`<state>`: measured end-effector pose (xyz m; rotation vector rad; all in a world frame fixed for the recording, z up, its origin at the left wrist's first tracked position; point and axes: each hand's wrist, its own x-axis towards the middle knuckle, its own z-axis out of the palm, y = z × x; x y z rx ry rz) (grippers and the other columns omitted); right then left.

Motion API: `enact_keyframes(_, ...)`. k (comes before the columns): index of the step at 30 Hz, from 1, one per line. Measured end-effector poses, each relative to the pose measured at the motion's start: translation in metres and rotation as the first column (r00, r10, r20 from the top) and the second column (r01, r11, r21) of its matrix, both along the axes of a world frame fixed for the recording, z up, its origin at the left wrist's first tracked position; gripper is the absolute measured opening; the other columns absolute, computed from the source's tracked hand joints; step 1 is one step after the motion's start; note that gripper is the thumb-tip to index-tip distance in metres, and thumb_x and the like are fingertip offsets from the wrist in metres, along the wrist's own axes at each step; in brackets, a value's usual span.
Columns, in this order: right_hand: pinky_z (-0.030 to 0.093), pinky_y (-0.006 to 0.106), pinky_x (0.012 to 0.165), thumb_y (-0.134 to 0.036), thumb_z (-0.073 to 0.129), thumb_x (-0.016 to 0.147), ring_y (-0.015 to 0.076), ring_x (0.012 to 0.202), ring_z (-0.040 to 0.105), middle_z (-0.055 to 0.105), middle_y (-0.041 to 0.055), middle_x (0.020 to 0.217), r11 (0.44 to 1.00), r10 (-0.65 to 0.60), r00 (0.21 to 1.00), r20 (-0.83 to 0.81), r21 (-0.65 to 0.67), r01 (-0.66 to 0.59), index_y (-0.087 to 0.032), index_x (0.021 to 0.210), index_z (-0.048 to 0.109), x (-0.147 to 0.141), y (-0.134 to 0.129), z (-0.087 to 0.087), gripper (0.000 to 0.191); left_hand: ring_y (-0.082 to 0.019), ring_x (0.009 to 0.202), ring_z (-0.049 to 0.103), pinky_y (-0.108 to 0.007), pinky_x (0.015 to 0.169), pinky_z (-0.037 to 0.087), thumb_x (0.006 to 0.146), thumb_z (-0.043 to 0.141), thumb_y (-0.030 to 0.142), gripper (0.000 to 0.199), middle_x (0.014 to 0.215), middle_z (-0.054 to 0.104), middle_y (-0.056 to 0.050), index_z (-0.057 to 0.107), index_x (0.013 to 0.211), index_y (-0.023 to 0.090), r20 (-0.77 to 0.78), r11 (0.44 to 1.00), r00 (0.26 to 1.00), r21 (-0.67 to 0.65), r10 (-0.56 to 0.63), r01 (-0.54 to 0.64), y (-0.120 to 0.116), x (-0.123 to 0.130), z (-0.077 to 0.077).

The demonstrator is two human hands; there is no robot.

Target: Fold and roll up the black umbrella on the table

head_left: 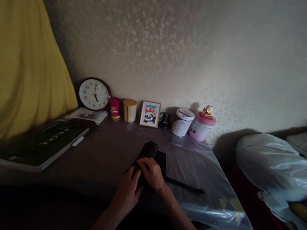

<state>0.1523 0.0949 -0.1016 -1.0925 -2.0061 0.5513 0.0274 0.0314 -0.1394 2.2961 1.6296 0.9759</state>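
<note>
A black rolled bundle (149, 150), dark and soft-looking, lies on the plastic-covered table in front of me. Fingers of my left hand (129, 189) wrap around its near left side. Across its top, my right hand (152, 172) has its fingers bent and pressed on the roll, close to the left fingertips. A flat black piece (162, 159) shows beside the roll, under my right hand. From there a thin black strap (185, 186) stretches to the right over the table. The near end of the bundle is hidden by my hands and shadow.
Along the wall stand a clock (94, 94), a pink can (114, 108), a yellow canister (129, 110), a framed panda picture (150, 114), and two lidded tubs, one white (182, 123), one pink (202, 128). A dark green board (45, 142) lies left. White bags (275, 165) are at right.
</note>
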Motion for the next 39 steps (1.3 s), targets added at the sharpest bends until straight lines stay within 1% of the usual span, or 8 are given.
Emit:
enact_keyframes(3,0.043,0.032,0.09,-0.026,0.043,0.091,0.016,0.102,0.056,0.068,0.0039,0.102,0.984,0.069,0.997,0.029,0.164,-0.073,-0.021,0.1,0.065,0.007,0.0,-0.007,0.024,-0.025,0.121,0.043,-0.044,0.097,0.041,0.077,0.048,0.011,0.05,0.129,0.039,-0.011,0.034,0.124,0.022,0.042,0.999,0.999,-0.031,-0.008,0.009,0.001,-0.002,-0.003)
enact_keyframes(7,0.034,0.04,0.101,-0.026,0.04,0.093,0.0178,0.116,0.048,0.066,0.0047,0.109,0.964,0.107,0.983,0.146,0.227,-0.139,-0.02,0.102,0.064,0.014,0.021,-0.018,0.026,-0.025,0.124,0.039,-0.045,0.1,0.038,0.079,0.047,0.013,0.061,0.134,0.037,-0.012,0.022,0.134,0.022,0.055,0.999,0.998,-0.041,-0.012,0.014,0.002,0.0,-0.006)
enact_keyframes(19,0.023,0.041,0.104,-0.02,0.039,0.092,0.0188,0.117,0.046,0.069,0.0011,0.101,0.977,0.047,0.913,0.405,0.173,-0.127,-0.023,0.093,0.067,0.018,0.101,-0.031,0.028,-0.023,0.13,0.034,-0.04,0.102,0.036,0.078,0.041,0.014,0.067,0.144,0.028,-0.011,0.015,0.14,0.02,0.047,0.966,0.999,-0.259,0.021,-0.008,0.002,0.005,-0.002)
enact_keyframes(23,0.03,0.031,0.101,-0.02,0.039,0.091,0.0158,0.115,0.049,0.066,0.0018,0.109,0.997,-0.074,0.938,0.338,0.034,0.067,-0.023,0.096,0.066,0.018,0.115,-0.03,0.028,-0.023,0.129,0.035,-0.039,0.101,0.037,0.078,0.04,0.015,0.067,0.145,0.026,-0.014,0.016,0.14,0.018,0.036,0.945,0.999,-0.327,0.009,0.004,0.003,0.004,0.003)
enact_keyframes(27,0.035,0.03,0.097,-0.022,0.04,0.09,0.0182,0.11,0.054,0.063,0.0089,0.115,0.954,-0.273,0.92,0.282,-0.043,0.297,-0.02,0.103,0.063,0.029,0.114,-0.026,0.027,-0.023,0.128,0.037,-0.037,0.101,0.037,0.078,0.04,0.016,0.066,0.143,0.03,-0.013,0.017,0.14,0.018,0.035,0.944,0.999,-0.33,0.017,-0.005,0.004,0.004,0.004)
enact_keyframes(32,0.042,0.03,0.082,-0.024,0.034,0.089,0.0202,0.096,0.06,0.066,0.0129,0.102,0.835,-0.489,0.842,0.226,-0.157,0.527,-0.015,0.102,0.063,0.072,0.093,-0.023,0.033,-0.023,0.128,0.036,-0.037,0.1,0.038,0.08,0.039,0.017,0.064,0.143,0.029,-0.014,0.017,0.14,0.017,0.048,0.953,0.999,-0.302,0.006,0.009,0.003,0.005,0.004)
enact_keyframes(36,0.044,0.023,0.059,-0.029,0.037,0.087,0.0158,0.067,0.061,0.067,0.0062,0.073,0.797,-0.488,0.849,0.202,-0.293,0.528,-0.015,0.083,0.067,0.092,0.065,-0.023,0.033,-0.024,0.128,0.036,-0.037,0.101,0.038,0.081,0.04,0.019,0.064,0.143,0.028,-0.014,0.015,0.14,0.017,0.056,0.958,0.998,-0.287,-0.003,0.019,0.003,0.005,0.004)
enact_keyframes(39,0.043,0.019,0.051,-0.031,0.042,0.085,0.0129,0.061,0.06,0.066,0.0031,0.07,0.803,-0.446,0.88,0.166,-0.36,0.475,-0.015,0.085,0.067,0.089,0.046,-0.023,0.03,-0.024,0.128,0.037,-0.038,0.101,0.038,0.081,0.04,0.019,0.063,0.142,0.029,-0.015,0.015,0.14,0.017,0.056,0.962,0.998,-0.274,-0.004,0.019,0.003,0.005,0.004)
